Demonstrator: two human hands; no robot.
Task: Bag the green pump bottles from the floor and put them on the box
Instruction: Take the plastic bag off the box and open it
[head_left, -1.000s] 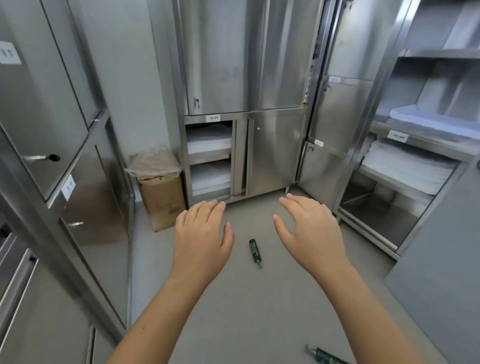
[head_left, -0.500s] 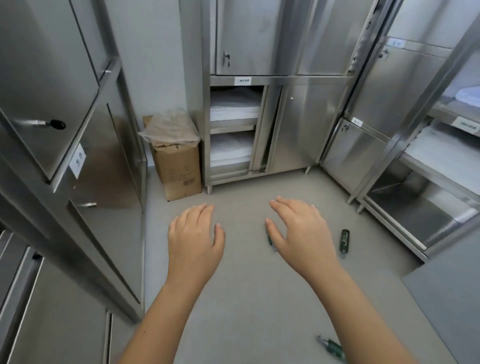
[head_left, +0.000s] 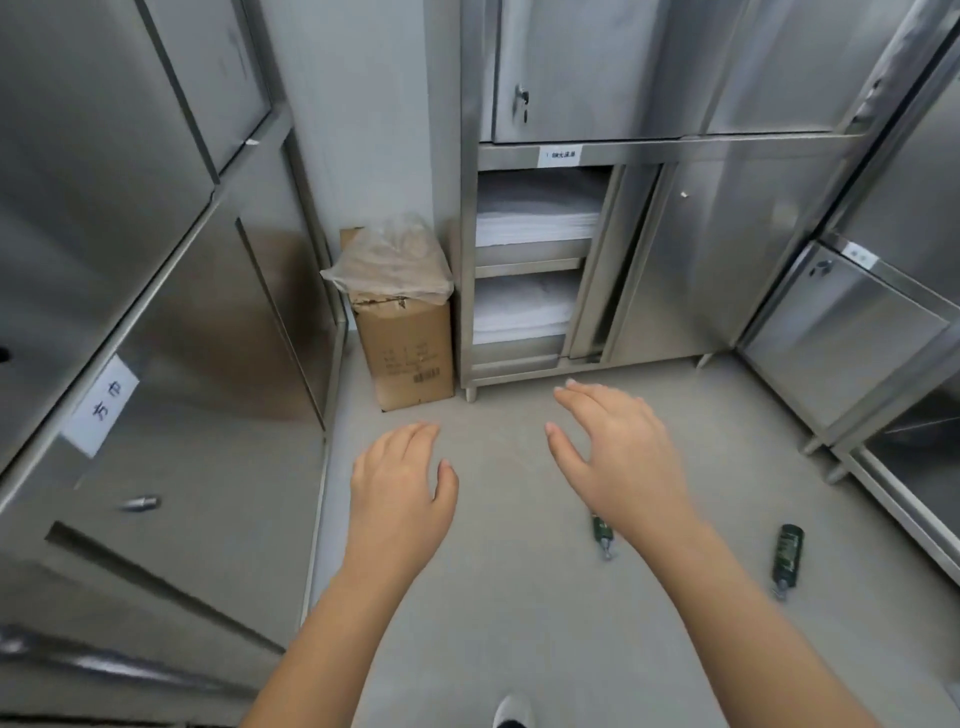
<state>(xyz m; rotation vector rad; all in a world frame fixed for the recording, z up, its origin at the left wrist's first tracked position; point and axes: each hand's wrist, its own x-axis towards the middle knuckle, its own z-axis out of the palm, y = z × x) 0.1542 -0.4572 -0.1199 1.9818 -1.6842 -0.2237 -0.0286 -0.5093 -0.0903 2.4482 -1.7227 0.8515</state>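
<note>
At five o'clock underfoot a green bottle (head_left: 601, 530) lies loose; with left hand (head_left: 400, 488) and right hand (head_left: 623, 462) spread empty, a stray step could kick it.

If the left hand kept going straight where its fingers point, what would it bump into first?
Probably the cardboard box with the plastic bag on top. The left hand points that way over bare floor, though depth is hard to judge.
</note>
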